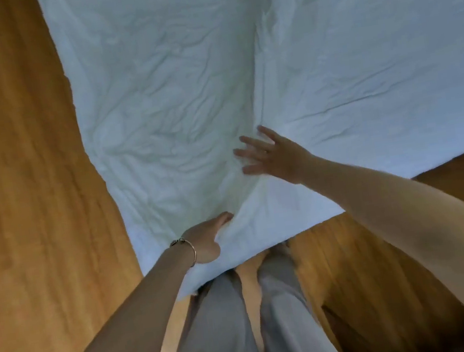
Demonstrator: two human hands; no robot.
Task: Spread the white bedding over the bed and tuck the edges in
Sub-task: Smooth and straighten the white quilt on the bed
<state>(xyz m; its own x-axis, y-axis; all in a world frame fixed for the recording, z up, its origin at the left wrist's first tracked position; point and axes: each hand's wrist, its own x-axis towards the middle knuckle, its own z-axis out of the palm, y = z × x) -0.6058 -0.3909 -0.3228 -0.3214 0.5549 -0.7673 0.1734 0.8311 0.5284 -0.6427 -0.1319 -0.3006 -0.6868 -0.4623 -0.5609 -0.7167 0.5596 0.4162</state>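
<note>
White wrinkled bedding (181,78) covers the bed corner in front of me and runs up and right out of view. My left hand (207,242), with a bracelet on the wrist, sits at the near corner with its fingers sunk into a fold of the bedding, gripping it. My right hand (269,152) lies flat on the bedding with fingers spread, beside a long crease that runs up the middle. The bedding's near edge hangs over the corner above my legs.
Wooden floor (16,176) lies to the left of the bed and below right (356,262). My legs in grey trousers (231,325) stand close against the bed's corner.
</note>
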